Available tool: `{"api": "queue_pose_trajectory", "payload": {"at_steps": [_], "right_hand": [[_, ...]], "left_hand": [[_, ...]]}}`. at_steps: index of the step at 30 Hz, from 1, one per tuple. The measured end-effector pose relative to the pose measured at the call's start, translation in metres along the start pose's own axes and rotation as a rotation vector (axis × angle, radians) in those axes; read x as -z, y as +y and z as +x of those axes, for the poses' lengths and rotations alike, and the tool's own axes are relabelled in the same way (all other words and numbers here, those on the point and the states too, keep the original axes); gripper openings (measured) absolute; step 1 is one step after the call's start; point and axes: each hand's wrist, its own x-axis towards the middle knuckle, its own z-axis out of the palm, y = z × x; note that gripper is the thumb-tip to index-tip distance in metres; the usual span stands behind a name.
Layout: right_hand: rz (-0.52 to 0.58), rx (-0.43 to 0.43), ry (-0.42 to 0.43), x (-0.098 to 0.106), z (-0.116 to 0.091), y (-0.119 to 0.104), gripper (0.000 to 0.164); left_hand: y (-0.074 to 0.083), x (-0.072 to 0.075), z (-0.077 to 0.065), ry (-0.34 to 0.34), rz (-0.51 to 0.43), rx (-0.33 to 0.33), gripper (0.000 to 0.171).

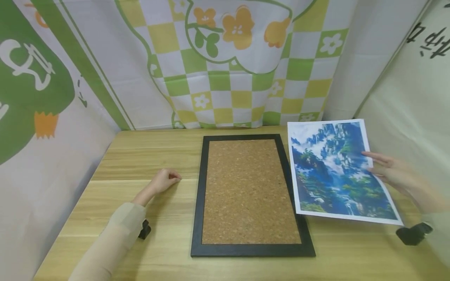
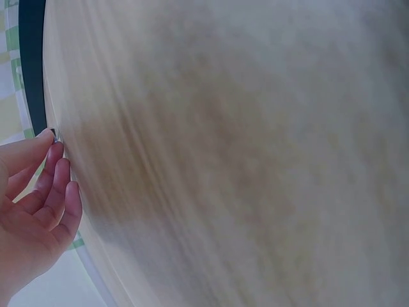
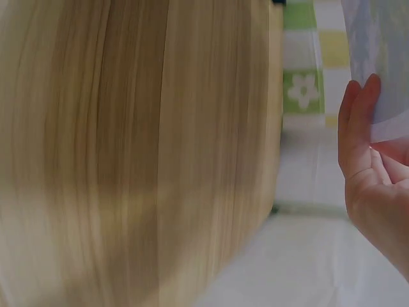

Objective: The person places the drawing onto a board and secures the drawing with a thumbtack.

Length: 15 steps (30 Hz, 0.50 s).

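A landscape print (image 1: pixel 337 168), with blue mountains, green trees and a white border, is held above the table at the right. My right hand (image 1: pixel 393 169) pinches its right edge; the right wrist view shows the fingers (image 3: pixel 361 121) along the sheet's pale back (image 3: pixel 390 77). A cork board (image 1: pixel 249 191) in a black frame lies flat in the middle, partly under the sheet's left edge. Left of it, my left hand (image 1: pixel 166 180) is low over the table with thumb and forefinger together. Between those tips shows a tiny dark thing (image 2: pixel 54 133), too small to identify.
The wood-grain table (image 1: pixel 140 156) ends at a patterned curtain (image 1: pixel 228 86) at the back. White cloth walls with print hang at the left (image 1: pixel 52 156) and right (image 1: pixel 404 97). A black camera is worn on each wrist.
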Motion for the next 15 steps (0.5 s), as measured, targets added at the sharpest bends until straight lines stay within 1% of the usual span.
{"api": "queue_pose_trajectory", "payload": {"at_steps": [4, 6, 9, 15], "right_hand": [[0.088, 0.018, -0.015, -0.017, 0.007, -0.016, 0.052], [0.141, 0.012, -0.022, -0.027, 0.010, -0.024, 0.052], [0.168, -0.001, -0.023, -0.040, 0.014, -0.036, 0.052], [0.250, -0.014, -0.045, -0.066, 0.021, -0.057, 0.051]], "left_hand": [[0.000, 0.000, 0.001, -0.001, 0.010, -0.001, 0.012], [0.000, 0.000, 0.001, -0.004, 0.014, 0.001, 0.012], [0.000, 0.000, 0.001, -0.004, 0.013, 0.018, 0.012], [0.001, -0.001, 0.002, 0.001, 0.016, 0.028, 0.013]]}}
